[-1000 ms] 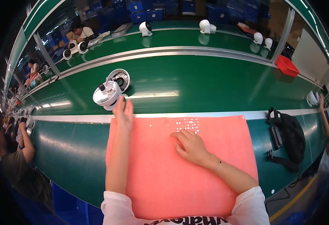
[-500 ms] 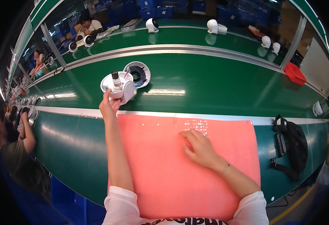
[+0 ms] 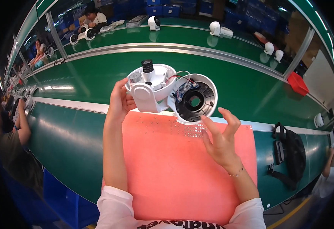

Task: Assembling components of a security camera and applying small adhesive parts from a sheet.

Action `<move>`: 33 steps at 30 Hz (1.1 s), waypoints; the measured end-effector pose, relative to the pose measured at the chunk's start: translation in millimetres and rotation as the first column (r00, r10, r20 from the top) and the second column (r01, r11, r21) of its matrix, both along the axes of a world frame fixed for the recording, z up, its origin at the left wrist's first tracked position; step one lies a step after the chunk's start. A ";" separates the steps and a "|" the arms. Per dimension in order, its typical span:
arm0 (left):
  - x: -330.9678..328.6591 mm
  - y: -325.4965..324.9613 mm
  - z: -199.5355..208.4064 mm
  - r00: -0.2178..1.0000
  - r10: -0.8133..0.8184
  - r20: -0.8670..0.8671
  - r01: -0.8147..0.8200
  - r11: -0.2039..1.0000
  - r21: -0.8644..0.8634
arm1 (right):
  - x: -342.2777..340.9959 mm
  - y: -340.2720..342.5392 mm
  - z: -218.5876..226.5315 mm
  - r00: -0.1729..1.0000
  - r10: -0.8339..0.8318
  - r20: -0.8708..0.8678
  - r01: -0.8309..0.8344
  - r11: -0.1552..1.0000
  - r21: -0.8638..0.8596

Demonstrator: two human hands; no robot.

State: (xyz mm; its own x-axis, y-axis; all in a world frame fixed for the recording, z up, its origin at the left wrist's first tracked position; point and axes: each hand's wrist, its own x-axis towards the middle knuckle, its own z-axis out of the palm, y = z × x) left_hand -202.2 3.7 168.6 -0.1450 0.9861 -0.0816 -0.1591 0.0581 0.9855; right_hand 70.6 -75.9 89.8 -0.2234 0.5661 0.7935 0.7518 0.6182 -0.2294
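With left grip (image 3: 118, 102) round white housing (image 3: 160, 91) at upper centre and unclenched right grip (image 3: 223, 147) apparently touching round shell (image 3: 185, 105), could strain wires (image 3: 183, 71) by tugging.

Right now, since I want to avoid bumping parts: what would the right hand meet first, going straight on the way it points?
Most likely the open round shell with the black inside, at its lower right rim; the right hand may already touch it, though one view leaves depth unclear.
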 end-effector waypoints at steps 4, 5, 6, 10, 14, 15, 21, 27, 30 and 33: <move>2.0 -0.5 -2.0 0.998 -0.061 -0.019 0.062 0.996 0.063 | 4.5 2.8 -1.1 0.993 -0.029 -0.111 0.034 0.998 0.045; 3.0 0.3 -3.6 0.998 -0.059 -0.018 0.060 0.996 0.061 | 5.3 1.8 0.4 0.990 -0.024 -0.142 0.026 1.000 0.013; 5.2 1.7 -5.8 0.998 -0.059 -0.002 0.059 0.995 0.077 | 7.9 0.7 2.0 0.990 -0.023 -0.140 0.025 1.000 0.010; -19.0 12.1 -24.1 0.988 -0.124 0.087 0.118 0.990 0.071 | 18.2 -10.7 32.6 0.974 0.213 -0.079 -0.215 0.977 -0.017; -44.4 12.5 -40.6 0.875 -0.482 0.038 0.474 0.840 -0.264 | 21.0 -26.2 41.0 0.653 0.500 -0.569 -0.740 0.579 -0.341; -48.1 18.7 -53.3 0.754 -0.650 -0.095 0.618 0.751 -0.233 | 19.9 -29.6 44.1 0.666 0.460 -0.587 -0.729 0.565 -0.386; 44.5 7.4 -56.4 0.141 -0.985 -0.098 0.823 0.172 -0.541 | 12.5 -34.0 60.5 0.458 0.083 -0.885 -0.870 0.247 -0.427; 56.9 -11.9 -56.6 -0.014 -0.988 -0.151 0.851 0.068 -0.521 | 7.1 -38.2 58.6 0.534 0.281 -0.797 -0.841 0.082 -0.535; 42.1 -27.4 -27.8 0.143 -0.915 -0.377 0.848 0.309 -0.430 | 5.6 -37.6 64.0 0.557 0.399 -0.728 -0.823 0.149 -0.548; 31.1 -56.7 4.7 0.366 -0.515 -0.775 0.459 0.825 -0.331 | 7.0 -41.1 67.2 0.624 0.370 -0.688 -0.778 0.205 -0.594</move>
State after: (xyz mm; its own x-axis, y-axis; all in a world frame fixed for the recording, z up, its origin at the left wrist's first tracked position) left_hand -171.1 -53.0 173.2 0.3337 0.9068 -0.2575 0.7663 -0.1018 0.6344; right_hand 77.6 -117.0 157.0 -0.6421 0.7524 0.1473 0.0063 0.1973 -0.9803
